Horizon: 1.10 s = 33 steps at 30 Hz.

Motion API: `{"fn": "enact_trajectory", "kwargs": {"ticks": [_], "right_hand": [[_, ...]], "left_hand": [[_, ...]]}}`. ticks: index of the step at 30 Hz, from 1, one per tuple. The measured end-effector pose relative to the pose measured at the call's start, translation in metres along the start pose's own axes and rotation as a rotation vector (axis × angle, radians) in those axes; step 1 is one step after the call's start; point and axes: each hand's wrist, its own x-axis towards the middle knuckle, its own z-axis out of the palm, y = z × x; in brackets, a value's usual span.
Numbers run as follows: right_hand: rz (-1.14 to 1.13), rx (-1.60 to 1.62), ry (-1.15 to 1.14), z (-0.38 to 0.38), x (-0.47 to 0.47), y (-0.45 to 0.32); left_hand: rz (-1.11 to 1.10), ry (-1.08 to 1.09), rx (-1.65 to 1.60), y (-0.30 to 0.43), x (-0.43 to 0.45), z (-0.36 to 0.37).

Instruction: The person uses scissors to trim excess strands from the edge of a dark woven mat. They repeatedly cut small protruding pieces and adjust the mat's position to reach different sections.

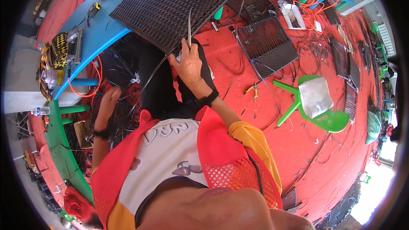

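Observation:
My right hand [188, 62], a dark band on its wrist, holds a slim pointed metal tool [189, 27], its tip aimed away from me. The hand is at the near edge of a dark brown woven rattan-like panel [179, 3], which rests partly on the blue table and over my lap. A long dark weaving strand [151, 76] runs from that edge down towards my left side. My left hand [110, 100], motion-blurred, is raised to the left of my lap, beside the strand; whether it holds anything cannot be told.
On the blue table [107, 25] lie a tape measure [94, 9] and a metal tool [76, 45]. An orange hose [83, 95] hangs below. The red floor bears yellow-handled pliers [252, 92], a green chair [332, 120], a part-woven frame [268, 46], a white bin [292, 15] and loose strands.

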Motion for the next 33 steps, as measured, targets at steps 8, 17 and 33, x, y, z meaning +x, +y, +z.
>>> {"fn": "enact_trajectory", "kwargs": {"ticks": [8,17,33], "right_hand": [[0.057,-0.013,-0.045,-0.005,-0.001,0.001],[0.055,-0.069,-0.004,-0.008,0.007,0.004],[-0.014,-0.037,0.000,-0.011,0.010,0.004]], "left_hand": [[-0.039,-0.181,-0.393,0.184,0.126,0.118],[0.274,-0.214,0.019,0.105,-0.019,-0.002],[-0.071,0.091,0.148,-0.041,-0.022,-0.022]]}}
